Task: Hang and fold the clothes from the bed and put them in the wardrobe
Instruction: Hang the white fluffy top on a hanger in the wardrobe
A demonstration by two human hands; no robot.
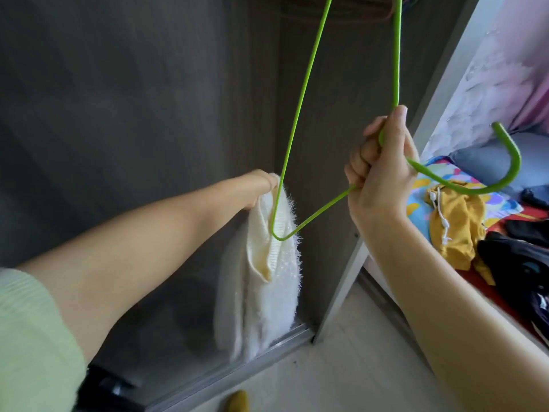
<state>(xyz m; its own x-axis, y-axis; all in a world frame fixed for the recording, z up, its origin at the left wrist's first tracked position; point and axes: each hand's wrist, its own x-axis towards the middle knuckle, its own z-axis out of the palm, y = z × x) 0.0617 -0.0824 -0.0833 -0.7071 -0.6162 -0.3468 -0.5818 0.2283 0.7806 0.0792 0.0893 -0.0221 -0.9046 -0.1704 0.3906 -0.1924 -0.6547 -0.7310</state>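
Both forearms reach forward, the left one bare below a pale green sleeve [26, 337] pushed up near the elbow. The right hand [381, 176] is raised at centre right, back toward the camera, its fingers curled tight round the neck of a green hanger [292, 138], thumb up along the wire; the hook curves out to the right of the fist, and the wire frame runs up past the top edge and down to a bent corner at lower centre. The left hand [258, 188] stretches farther out and lower, gripping the top edge of one fluffy white sweater [270, 286] that hangs straight down from it. The hanger's lower corner lies over the sweater's neck opening; whether it is inside the opening cannot be told. The sweater hangs in front of the dark grey wardrobe [133, 114], its hem near the metal bottom rail [267, 349]. At right, beyond the wardrobe's edge, the bed [502, 205] carries a colourful sheet, one yellow garment [457, 224] with white drawstrings and a pile of dark clothes [517, 263] just beside it. A grey pillow [481, 162] lies farther back.
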